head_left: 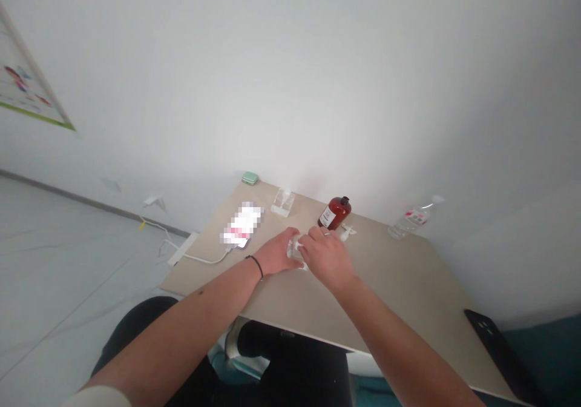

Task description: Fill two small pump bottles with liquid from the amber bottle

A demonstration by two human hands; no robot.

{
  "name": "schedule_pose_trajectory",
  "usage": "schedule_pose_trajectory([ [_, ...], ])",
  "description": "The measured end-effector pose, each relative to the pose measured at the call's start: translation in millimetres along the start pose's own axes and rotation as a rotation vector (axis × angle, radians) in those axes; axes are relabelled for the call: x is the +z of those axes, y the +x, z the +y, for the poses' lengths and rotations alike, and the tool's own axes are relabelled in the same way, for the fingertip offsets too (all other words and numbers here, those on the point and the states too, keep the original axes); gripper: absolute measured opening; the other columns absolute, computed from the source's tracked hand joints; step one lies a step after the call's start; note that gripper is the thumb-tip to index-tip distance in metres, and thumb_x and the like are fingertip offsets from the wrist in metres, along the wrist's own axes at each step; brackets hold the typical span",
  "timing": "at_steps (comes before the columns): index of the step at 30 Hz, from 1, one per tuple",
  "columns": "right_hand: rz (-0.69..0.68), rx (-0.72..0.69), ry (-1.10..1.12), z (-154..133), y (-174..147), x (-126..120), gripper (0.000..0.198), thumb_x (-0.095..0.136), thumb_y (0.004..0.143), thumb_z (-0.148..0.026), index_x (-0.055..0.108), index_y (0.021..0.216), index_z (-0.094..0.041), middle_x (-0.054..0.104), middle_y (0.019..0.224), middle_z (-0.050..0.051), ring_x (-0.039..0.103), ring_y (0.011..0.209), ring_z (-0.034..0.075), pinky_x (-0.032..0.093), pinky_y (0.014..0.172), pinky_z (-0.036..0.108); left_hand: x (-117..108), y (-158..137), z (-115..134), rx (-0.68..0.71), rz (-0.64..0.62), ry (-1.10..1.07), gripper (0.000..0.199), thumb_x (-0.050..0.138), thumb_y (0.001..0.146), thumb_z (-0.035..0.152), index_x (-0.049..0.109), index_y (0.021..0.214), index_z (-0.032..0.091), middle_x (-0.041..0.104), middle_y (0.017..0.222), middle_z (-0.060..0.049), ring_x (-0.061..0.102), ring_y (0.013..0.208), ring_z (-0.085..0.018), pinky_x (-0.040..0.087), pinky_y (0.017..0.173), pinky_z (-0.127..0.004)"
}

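Observation:
A small clear bottle (291, 248) is on the table, partly covered by both hands. The fingers of my left hand (276, 254) wrap round its side from the left. My right hand (327, 254) is closed over its upper part, and a bit of white top (299, 244) shows at the fingertips. Just behind the right hand lies a red-brown bottle (339, 212) with a white label and a dark neck. Beside it is a white pump head (347, 232). Another clear bottle (282, 203) with a whitish top stands farther back.
A phone (242, 225) with a white charging cable (204, 260) lies left on the beige table (385, 286). At the back corner is a green case (249, 178). A clear water bottle (412, 218) stands near the wall. A long black object (492, 334) lies along the right edge.

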State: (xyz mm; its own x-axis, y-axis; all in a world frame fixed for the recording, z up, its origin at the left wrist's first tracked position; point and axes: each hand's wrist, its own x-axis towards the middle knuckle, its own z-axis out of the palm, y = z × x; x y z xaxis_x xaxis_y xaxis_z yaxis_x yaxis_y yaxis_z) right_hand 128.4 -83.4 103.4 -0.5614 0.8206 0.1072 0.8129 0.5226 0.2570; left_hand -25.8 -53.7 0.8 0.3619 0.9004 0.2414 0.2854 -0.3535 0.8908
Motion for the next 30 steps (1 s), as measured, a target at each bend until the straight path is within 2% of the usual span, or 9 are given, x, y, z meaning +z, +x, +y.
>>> schedule_pose_trajectory([
  [5, -0.031, 0.099, -0.005, -8, 18, -6, 0.024, 0.051, 0.094, -0.028, 0.072, 0.1, -0.018, 0.069, 0.098, 0.014, 0.063, 0.097, 0.028, 0.04, 0.084, 0.04, -1, -1, 3, 0.002, -0.014, -0.003, 0.067, 0.084, 0.064, 0.029, 0.048, 0.12, 0.02, 0.068, 0.112, -0.009, 0.067, 0.101, -0.029, 0.051, 0.09, -0.042],
  [11, -0.153, 0.284, 0.059, -15, 42, -1, 0.027, 0.047, 0.093, -0.027, 0.072, 0.1, -0.016, 0.074, 0.1, 0.016, 0.069, 0.096, 0.029, 0.045, 0.085, 0.041, -1, 0, 3, 0.004, 0.002, 0.025, 0.068, 0.084, 0.064, 0.031, 0.049, 0.121, 0.019, 0.065, 0.12, -0.011, 0.065, 0.108, -0.033, 0.05, 0.093, -0.045],
  [18, -0.264, 0.359, 0.103, -5, 57, 5, 0.031, 0.049, 0.092, -0.032, 0.075, 0.096, -0.016, 0.075, 0.099, 0.021, 0.071, 0.095, 0.034, 0.051, 0.074, 0.043, -2, -1, 3, -0.012, 0.003, 0.007, 0.074, 0.085, 0.063, 0.029, 0.048, 0.126, 0.021, 0.065, 0.123, -0.011, 0.064, 0.111, -0.033, 0.048, 0.098, -0.047],
  [30, -0.38, 0.453, 0.197, 15, 76, 14, 0.034, 0.063, 0.084, -0.041, 0.077, 0.1, -0.015, 0.075, 0.1, 0.024, 0.07, 0.102, 0.038, 0.051, 0.081, 0.048, -3, -1, 5, -0.002, -0.024, 0.001, 0.073, 0.085, 0.063, 0.031, 0.048, 0.126, 0.021, 0.066, 0.12, -0.01, 0.065, 0.108, -0.032, 0.048, 0.096, -0.045],
])
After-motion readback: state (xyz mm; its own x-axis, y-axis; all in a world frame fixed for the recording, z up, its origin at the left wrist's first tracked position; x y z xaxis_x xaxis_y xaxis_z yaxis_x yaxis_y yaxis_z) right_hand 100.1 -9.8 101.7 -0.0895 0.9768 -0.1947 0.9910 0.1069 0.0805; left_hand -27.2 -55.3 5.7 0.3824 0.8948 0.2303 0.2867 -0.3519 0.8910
